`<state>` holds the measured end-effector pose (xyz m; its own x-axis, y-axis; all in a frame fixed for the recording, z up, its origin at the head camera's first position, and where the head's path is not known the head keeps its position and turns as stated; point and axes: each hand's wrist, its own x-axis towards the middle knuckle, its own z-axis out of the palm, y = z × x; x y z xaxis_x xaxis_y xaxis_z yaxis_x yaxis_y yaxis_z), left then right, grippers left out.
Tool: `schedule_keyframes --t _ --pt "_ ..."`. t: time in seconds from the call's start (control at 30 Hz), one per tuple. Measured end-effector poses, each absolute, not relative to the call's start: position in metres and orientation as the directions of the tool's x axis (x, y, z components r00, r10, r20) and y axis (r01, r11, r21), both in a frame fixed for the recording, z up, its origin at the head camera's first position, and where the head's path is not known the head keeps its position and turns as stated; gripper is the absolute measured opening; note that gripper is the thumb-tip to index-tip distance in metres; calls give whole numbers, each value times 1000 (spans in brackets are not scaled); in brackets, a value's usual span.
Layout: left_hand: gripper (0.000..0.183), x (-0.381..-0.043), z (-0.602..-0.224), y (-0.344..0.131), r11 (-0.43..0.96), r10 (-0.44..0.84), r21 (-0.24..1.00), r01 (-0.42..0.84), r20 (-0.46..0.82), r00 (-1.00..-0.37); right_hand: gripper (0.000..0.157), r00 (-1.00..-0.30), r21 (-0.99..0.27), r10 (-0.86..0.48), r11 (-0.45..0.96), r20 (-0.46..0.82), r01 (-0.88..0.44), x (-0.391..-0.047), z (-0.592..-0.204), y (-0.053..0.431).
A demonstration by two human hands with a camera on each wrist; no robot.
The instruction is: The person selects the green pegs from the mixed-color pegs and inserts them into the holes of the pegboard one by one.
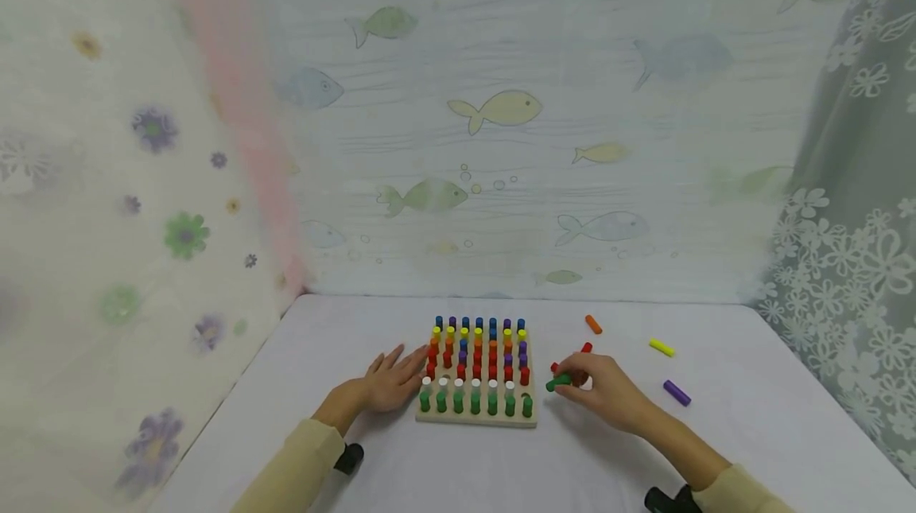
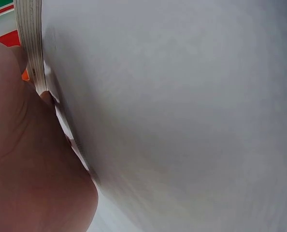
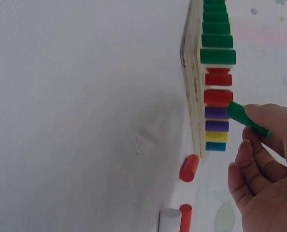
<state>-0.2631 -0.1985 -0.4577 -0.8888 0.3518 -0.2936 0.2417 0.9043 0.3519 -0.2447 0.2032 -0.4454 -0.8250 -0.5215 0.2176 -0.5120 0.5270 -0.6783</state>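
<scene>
A wooden pegboard [image 1: 475, 420] stands on the table with rows of coloured pegs, green at the front and mostly blue at the back. The right hand [image 1: 608, 394] is just right of the board, pinching a green peg [image 1: 559, 382] between thumb and forefinger. In the right wrist view this green peg [image 3: 238, 113] is tilted, and the other fingers are bent below it. My left hand [image 1: 392, 382] lies at the board's left side, fingers extended to its edge. Bare holes show at the white row's right end and in a red row.
Red pegs [image 1: 587, 347] lie near the right hand. Farther right are loose orange [image 1: 593, 324], yellow [image 1: 661, 347] and purple [image 1: 677, 393] pegs. A white peg [image 3: 170, 220] lies beside a red one in the right wrist view. A fish-patterned curtain [image 1: 501, 179] hangs behind the table.
</scene>
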Motion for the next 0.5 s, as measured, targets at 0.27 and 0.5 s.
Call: schedule_keyframes --t 0.27,0.5 --pt "65 -266 -466 -203 891 372 376 255 -281 -885 20 -824 -698 -522 507 218 -506 -244 -446 191" --pt "62 -266 -461 -199 906 350 347 242 -294 -890 20 -817 -696 -531 500 224 -516 -246 -449 185"
